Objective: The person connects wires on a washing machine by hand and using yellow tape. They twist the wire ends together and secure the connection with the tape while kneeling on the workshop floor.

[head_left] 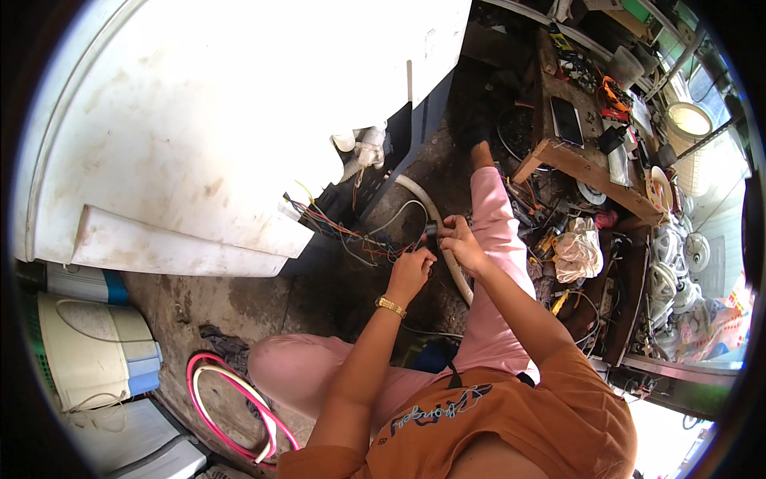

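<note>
My left hand (411, 270) is closed in a pinch on the ends of thin coloured wires (375, 239), which run out from under a large white appliance (175, 136). Close beside it, my right hand (460, 239) has its fingers closed around a small black object (432, 234), too small and dark to name. The two hands are almost touching, in front of the appliance's lower edge. A white plastic valve (370, 147) with a ribbed hose shows in the gap at that edge. Just behind my right hand, a pale thick hose (459, 279) runs along the floor.
On the right stands a wooden bench (586, 164) with a phone (566, 121) and tools. A crumpled cloth (578, 250) lies below it, near white plastic parts (670, 271). Pink and white hoses (194, 389) coil on the left floor, beside a cream and blue casing (96, 347).
</note>
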A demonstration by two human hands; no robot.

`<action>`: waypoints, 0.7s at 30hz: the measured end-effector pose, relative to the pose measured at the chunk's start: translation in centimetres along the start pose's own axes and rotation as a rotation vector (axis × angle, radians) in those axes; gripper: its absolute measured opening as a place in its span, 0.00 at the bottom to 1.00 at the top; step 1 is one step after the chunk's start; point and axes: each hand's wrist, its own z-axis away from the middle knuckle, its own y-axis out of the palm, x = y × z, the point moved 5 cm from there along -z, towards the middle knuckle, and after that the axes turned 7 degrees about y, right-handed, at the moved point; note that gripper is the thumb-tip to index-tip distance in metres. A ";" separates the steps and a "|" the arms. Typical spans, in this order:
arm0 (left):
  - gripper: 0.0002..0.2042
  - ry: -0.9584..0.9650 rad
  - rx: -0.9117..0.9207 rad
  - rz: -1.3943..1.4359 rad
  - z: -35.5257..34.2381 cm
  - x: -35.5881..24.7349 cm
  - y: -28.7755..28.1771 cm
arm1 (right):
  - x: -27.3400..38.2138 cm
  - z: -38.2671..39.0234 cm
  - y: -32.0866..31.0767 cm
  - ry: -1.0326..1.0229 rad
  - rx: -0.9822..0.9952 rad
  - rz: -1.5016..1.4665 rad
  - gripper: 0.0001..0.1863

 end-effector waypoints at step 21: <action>0.04 -0.076 0.080 0.216 -1.0 -1.4 -0.3 | -0.6 1.5 -2.9 -0.456 -0.441 0.830 0.21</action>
